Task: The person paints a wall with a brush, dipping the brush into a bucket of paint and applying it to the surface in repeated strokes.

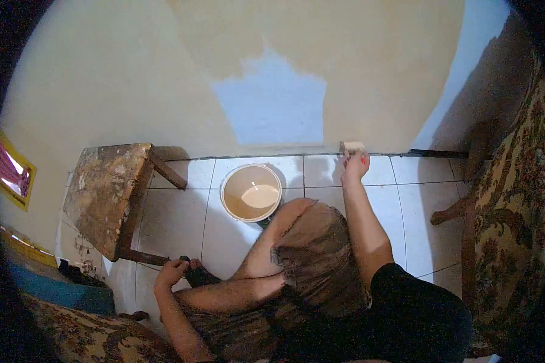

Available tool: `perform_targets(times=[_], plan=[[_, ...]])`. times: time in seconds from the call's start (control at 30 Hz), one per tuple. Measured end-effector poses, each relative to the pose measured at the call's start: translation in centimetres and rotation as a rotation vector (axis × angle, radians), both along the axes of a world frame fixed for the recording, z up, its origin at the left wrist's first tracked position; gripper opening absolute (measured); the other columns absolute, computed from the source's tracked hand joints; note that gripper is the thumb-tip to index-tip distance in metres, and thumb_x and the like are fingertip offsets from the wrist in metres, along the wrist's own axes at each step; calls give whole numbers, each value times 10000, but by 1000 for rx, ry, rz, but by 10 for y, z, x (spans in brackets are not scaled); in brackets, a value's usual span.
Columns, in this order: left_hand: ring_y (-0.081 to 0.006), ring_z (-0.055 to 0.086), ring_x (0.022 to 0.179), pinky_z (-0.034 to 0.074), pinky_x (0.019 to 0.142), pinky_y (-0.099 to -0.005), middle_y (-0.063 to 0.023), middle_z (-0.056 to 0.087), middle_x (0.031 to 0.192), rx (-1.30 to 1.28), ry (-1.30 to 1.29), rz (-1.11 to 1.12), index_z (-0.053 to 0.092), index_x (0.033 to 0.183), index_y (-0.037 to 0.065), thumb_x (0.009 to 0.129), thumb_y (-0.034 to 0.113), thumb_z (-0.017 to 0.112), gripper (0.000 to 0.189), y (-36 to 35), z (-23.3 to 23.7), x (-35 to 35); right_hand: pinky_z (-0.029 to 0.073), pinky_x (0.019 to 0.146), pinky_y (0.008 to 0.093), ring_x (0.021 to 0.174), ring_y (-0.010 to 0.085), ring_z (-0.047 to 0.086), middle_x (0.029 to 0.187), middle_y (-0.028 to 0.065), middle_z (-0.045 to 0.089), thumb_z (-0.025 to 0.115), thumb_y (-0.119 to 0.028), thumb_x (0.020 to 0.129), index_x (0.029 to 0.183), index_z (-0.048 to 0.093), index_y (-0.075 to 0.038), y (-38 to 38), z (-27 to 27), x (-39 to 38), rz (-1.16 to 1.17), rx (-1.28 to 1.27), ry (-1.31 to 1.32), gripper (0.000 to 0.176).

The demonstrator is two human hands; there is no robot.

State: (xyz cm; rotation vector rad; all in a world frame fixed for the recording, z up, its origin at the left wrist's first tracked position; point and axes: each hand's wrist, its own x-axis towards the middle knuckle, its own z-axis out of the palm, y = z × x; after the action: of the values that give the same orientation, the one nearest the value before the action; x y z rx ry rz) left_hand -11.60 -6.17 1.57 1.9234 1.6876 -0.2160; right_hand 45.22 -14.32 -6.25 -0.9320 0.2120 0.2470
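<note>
Both hands are working low: right hand gripping a paintbrush at the wall base, left hand, curled on what I cannot tell, bracing near the floor tiles.

I see right hand gripping brush on wall base, 2 o'clock. Bucket near centre. Left hand curled beside stool leg, 8 o'clock.

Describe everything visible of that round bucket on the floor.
The bucket is round, open-topped and upright, its pale rim and inner walls smeared tan. A pool of cream paint lies at the bottom. It stands on the white floor tiles near the wall, and the person's knee hides its lower right edge.
</note>
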Motion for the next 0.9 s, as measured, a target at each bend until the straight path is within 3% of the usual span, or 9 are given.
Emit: perform_targets(times=[0.17, 0.27, 0.4, 0.57, 0.6, 0.73, 0.8, 0.87, 0.9], plan=[[-191, 575, 702, 447, 662, -333, -130, 616, 781, -102, -46, 26, 602, 876, -41, 816, 323, 517, 378, -5, 16, 12, 515, 582, 285, 817, 260, 599, 1006, 119, 487, 449, -139, 850, 1075, 393, -42, 5, 141, -3, 35, 288, -205, 251], [-192, 580, 696, 450, 663, -338, -124, 619, 758, -82, -1, 12, 602, 878, -38, 816, 320, 518, 373, -6, 16, 11, 522, 598, 306, 809, 278, 597, 994, 131, 491, 456, -132, 845, 1086, 378, -25, -17, 212, -35, 23, 310, -284, 275], [-211, 589, 700, 450, 669, -342, -130, 618, 745, -92, -108, 38, 607, 896, -22, 816, 332, 509, 375, 2, -2, -3, 471, 577, 338, 786, 265, 582, 980, 156, 534, 496, -215, 846, 1131, 343, -98, -8, 164, -3, -28, 292, -410, 344], [-250, 597, 742, 449, 706, -358, -149, 622, 789, 4, 4, -15, 612, 903, -14, 807, 348, 503, 390, -12, 30, 16, 452, 459, 287, 680, 239, 585, 958, 113, 527, 483, -160, 849, 1116, 367, -100, -18, 46, -3, 14, 60, -158, 297], [-265, 599, 758, 448, 717, -366, -152, 624, 801, 43, 39, -37, 612, 898, -17, 806, 354, 498, 399, -17, 36, 19, 419, 424, 259, 612, 205, 574, 907, 67, 530, 476, -157, 851, 1092, 388, -96, -19, 34, -7, -25, 38, -71, 264], [-289, 589, 825, 446, 738, -372, -166, 616, 893, 9, 82, -66, 609, 929, 3, 804, 374, 482, 412, -2, 10, 1, 452, 450, 268, 652, 202, 583, 898, 70, 526, 457, -177, 862, 1031, 416, -99, -16, 11, 8, 102, 67, -17, 190], [-293, 565, 917, 438, 779, -371, -163, 589, 1006, -59, -101, -53, 605, 979, 38, 791, 411, 480, 435, 12, -29, -23, 467, 465, 268, 685, 203, 593, 895, 70, 524, 447, -186, 867, 1016, 421, -100, -3, 47, 9, 161, 120, -63, 174], [-295, 541, 975, 425, 824, -369, -152, 562, 1078, -53, -13, -93, 596, 1026, 71, 768, 446, 503, 465, 13, -16, -17, 482, 481, 255, 728, 203, 600, 949, 83, 532, 424, -207, 875, 1025, 423, -107, -12, 145, -23, 107, 80, -134, 181], [-296, 537, 984, 417, 840, -368, -146, 565, 1076, -56, 19, -79, 598, 1027, 72, 761, 460, 512, 478, 10, -13, -14, 482, 481, 255, 728, 203, 600, 949, 83, 532, 424, -207, 875, 1025, 423, -107, -8, 161, -20, 125, 102, -165, 181]])
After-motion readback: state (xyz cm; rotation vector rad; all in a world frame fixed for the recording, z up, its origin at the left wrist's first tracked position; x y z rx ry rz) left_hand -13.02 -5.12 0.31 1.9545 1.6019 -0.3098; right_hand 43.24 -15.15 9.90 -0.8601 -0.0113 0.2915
